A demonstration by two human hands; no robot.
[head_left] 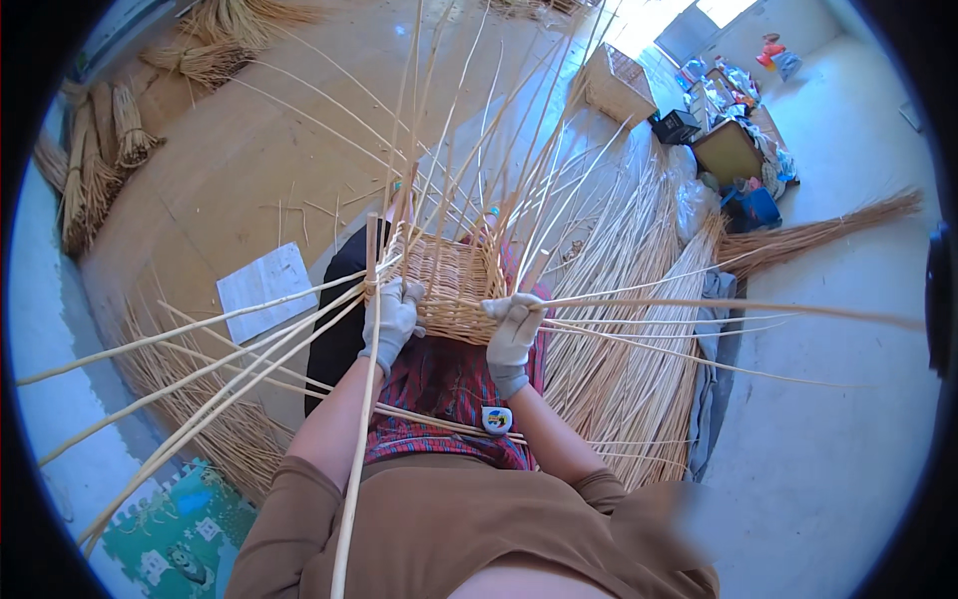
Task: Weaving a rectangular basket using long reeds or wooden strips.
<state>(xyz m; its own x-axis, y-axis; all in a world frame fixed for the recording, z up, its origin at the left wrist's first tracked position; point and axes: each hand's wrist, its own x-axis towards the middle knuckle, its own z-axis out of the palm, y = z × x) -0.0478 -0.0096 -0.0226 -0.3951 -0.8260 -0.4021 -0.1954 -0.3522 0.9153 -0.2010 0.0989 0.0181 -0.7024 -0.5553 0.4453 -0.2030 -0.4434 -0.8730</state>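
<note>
Between the gloved hands (393,313) (513,335) sits a woven wicker basket (454,283).

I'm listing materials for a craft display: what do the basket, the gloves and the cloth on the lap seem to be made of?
Basket: plant rods, perhaps willow, apparently unpainted; the interlaced tan strands show it.
Gloves: probably fabric, matte and pale grey; they fit softly, though any coating is unclear.
Lap cloth: patterned reddish fabric, matte, perhaps cotton; its soft drape suggests it.
</note>
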